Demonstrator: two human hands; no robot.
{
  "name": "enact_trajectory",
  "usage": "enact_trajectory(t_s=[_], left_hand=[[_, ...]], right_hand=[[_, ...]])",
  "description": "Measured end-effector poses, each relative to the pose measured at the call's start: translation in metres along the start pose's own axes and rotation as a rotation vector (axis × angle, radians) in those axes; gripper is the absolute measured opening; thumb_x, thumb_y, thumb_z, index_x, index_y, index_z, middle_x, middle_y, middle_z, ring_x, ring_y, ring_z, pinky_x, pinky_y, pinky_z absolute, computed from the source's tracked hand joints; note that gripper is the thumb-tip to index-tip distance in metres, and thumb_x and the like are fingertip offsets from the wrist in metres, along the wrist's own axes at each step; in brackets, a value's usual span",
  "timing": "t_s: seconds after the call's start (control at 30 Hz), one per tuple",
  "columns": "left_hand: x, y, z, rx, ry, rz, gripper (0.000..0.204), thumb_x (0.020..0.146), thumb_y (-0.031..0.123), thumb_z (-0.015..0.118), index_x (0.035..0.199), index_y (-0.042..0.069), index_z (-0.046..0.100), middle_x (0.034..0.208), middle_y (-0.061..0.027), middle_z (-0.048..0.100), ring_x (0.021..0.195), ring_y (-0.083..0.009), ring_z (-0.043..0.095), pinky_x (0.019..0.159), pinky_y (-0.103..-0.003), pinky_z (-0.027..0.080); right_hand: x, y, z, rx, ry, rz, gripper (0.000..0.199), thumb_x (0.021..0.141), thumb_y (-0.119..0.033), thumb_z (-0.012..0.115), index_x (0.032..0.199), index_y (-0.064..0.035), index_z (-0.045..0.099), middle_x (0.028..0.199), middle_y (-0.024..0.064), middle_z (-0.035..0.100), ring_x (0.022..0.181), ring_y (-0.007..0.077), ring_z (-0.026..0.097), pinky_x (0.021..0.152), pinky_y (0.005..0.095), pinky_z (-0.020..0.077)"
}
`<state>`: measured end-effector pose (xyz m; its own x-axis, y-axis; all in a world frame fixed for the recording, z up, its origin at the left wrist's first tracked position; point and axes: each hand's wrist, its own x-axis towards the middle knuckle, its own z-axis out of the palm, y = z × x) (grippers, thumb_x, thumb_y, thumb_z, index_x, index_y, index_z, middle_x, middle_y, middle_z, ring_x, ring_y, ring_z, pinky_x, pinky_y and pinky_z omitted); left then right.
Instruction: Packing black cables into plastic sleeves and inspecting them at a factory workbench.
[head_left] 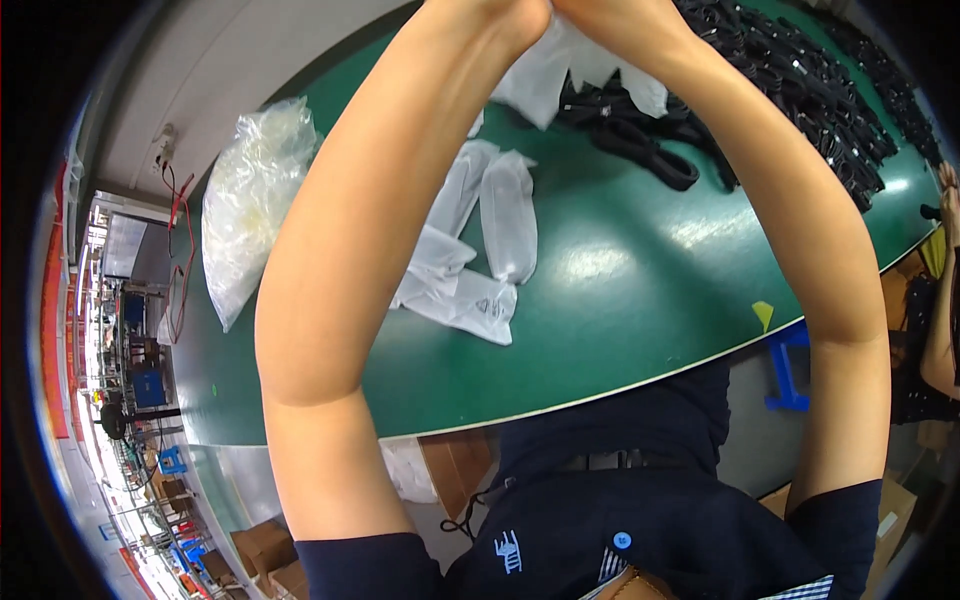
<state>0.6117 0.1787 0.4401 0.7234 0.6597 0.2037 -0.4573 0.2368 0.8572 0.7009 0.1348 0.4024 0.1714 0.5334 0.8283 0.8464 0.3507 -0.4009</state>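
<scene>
Both my arms reach forward to the top edge of the head view, where only the wrists and lower parts of my hands show. My left hand (pixel 508 14) and my right hand (pixel 622 24) come close together, fingers cut off by the frame. Just below them hang translucent white plastic bags (pixel 537 78); whether I grip them is hidden. Coiled black cables (pixel 645 152) lie beneath and beside my right wrist. Nearer me, between my forearms, several white plastic sleeves (pixel 508 215) lie loosely on the green table (pixel 610 330), partly behind my left forearm.
A large heap of black cables (pixel 790 90) covers the far right of the table. A bulging clear plastic bag (pixel 255 200) stands left of my left arm. Another person's arm (pixel 942 310) shows at the right rim. Cardboard boxes (pixel 265 550) sit low at the left.
</scene>
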Motion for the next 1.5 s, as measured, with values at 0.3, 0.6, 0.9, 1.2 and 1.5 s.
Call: enact_trajectory(t_s=[0.3,0.6,0.9,1.2,1.5], left_hand=[[-0.026,-0.008,0.018,-0.251,0.115,0.070,0.097,0.088,0.065,0.039,0.146,0.001,-0.004,0.150,-0.0250,0.011,0.135,-0.0366,0.024,0.110,-0.045,0.024],[-0.043,0.006,-0.107,0.884,-0.033,0.197,0.034,0.092,0.031,0.056,0.104,0.000,0.063,0.090,-0.0060,0.066,0.083,-0.0121,0.060,0.074,-0.028,0.047],[-0.075,-0.025,-0.151,1.457,-0.046,0.065,0.024,0.085,0.020,0.060,0.098,0.002,0.066,0.090,-0.0130,0.067,0.081,-0.0241,0.064,0.075,-0.034,0.050],[0.106,-0.121,-0.077,1.473,-0.272,0.479,0.064,0.081,0.028,0.063,0.138,0.012,0.038,0.139,-0.0224,0.039,0.126,-0.0390,0.040,0.104,-0.043,0.035],[0.177,-0.185,-0.021,1.676,-0.324,0.185,0.037,0.082,0.027,0.062,0.115,0.010,0.059,0.099,-0.0163,0.067,0.098,-0.0329,0.062,0.085,-0.043,0.047]], right_hand=[[-0.021,0.004,0.024,0.563,0.177,0.509,0.027,0.087,-0.018,0.058,0.104,0.0016,0.059,0.096,0.0108,0.064,0.087,0.0169,0.058,0.075,0.0298,0.0460],[-0.053,0.012,-0.048,0.411,-0.286,0.673,0.017,0.080,-0.023,0.069,0.084,-0.0067,0.065,0.070,0.0005,0.060,0.063,0.0084,0.056,0.058,0.0248,0.0457],[-0.087,-0.014,-0.045,0.080,-0.627,0.370,0.015,0.074,-0.003,0.060,0.086,-0.0024,0.052,0.078,0.0119,0.058,0.072,0.0209,0.060,0.064,0.0346,0.0457],[-0.094,0.008,-0.063,0.295,-0.475,0.356,0.021,0.076,0.004,0.057,0.097,-0.0003,0.057,0.084,0.0091,0.060,0.083,0.0150,0.060,0.073,0.0300,0.0475],[-0.129,0.038,-0.145,0.414,-0.284,0.798,0.016,0.087,-0.011,0.063,0.101,-0.0042,0.058,0.092,0.0004,0.060,0.086,0.0074,0.056,0.076,0.0244,0.0459]])
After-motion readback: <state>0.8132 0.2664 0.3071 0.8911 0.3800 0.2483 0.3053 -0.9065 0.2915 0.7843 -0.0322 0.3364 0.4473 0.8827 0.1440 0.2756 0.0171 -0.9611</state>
